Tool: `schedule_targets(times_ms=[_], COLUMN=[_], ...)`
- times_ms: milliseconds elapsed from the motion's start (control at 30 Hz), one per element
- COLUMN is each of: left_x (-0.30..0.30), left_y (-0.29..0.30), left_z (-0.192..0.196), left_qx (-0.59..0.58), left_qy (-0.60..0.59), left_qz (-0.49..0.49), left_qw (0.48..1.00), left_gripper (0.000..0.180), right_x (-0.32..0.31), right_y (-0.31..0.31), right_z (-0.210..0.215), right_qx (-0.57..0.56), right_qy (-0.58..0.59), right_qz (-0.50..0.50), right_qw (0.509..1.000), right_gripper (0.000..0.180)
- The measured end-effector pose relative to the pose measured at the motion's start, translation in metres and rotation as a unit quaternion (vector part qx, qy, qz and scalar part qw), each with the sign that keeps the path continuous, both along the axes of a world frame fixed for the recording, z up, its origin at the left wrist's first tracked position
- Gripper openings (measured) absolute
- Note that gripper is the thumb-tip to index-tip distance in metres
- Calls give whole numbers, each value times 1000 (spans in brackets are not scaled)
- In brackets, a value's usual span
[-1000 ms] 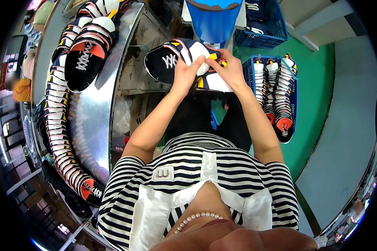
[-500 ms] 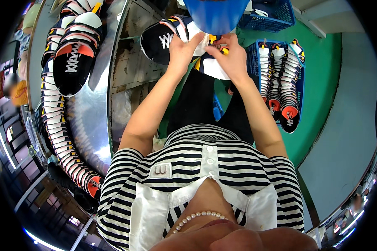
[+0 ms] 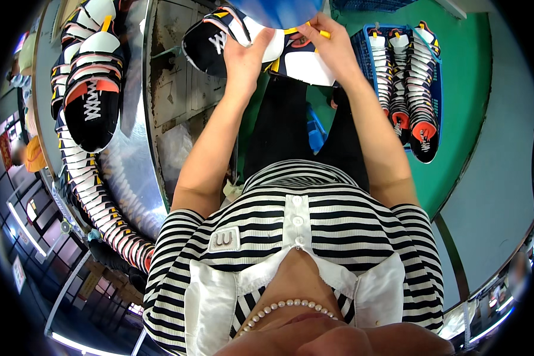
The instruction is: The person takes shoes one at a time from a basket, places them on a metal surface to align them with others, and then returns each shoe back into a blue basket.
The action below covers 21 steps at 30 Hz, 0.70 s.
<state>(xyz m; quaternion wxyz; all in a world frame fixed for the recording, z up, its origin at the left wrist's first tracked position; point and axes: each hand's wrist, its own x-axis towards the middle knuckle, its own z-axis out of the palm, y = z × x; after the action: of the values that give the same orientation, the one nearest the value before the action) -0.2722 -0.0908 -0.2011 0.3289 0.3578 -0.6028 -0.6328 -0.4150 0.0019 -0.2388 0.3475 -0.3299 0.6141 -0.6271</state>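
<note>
Shoe upper [image 3: 200, 52], pinched by the left hand [image 3: 243, 62] out front and partly hidden by the blue object [image 3: 276, 10], wants even support — whether the right hand [image 3: 336, 50] pinches the yellow tab [image 3: 325, 34] I cannot tell — and gentle, crease-free handling.

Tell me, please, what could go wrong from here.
The left hand grips a black-and-white shoe upper, which might drop if that grip loosens. On the silver metal table, a black-toed laced upper appears to lie over a curved row of nested uppers and could slide if bumped. The rightmost stack of uppers seems to overhang the blue plastic mesh crate, so it might get knocked.
</note>
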Motion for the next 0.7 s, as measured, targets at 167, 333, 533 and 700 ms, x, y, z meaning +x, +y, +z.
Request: schedule_targets(times_ms=[167,333,533,700], left_x=[-7,-15,52,77], left_y=[-19,-49,-24,77], left_z=[6,-8,16,17], left_qx=[124,318,348,93], left_qy=[-49,3,65,-108], left_qz=[-6,-46,110,108], left_qw=[991,947,929,984], left_gripper=[32,37,39,42], right_x=[-27,-49,-69,-4], right_y=[-5,-27,32,47], right_z=[15,11,16,19], right_qx=[42,79,95,57], right_qy=[-187,-232,-174,-278], right_qz=[94,122,-54,-198], right_qw=[977,962,979,938], right_gripper=[17,16,31,30])
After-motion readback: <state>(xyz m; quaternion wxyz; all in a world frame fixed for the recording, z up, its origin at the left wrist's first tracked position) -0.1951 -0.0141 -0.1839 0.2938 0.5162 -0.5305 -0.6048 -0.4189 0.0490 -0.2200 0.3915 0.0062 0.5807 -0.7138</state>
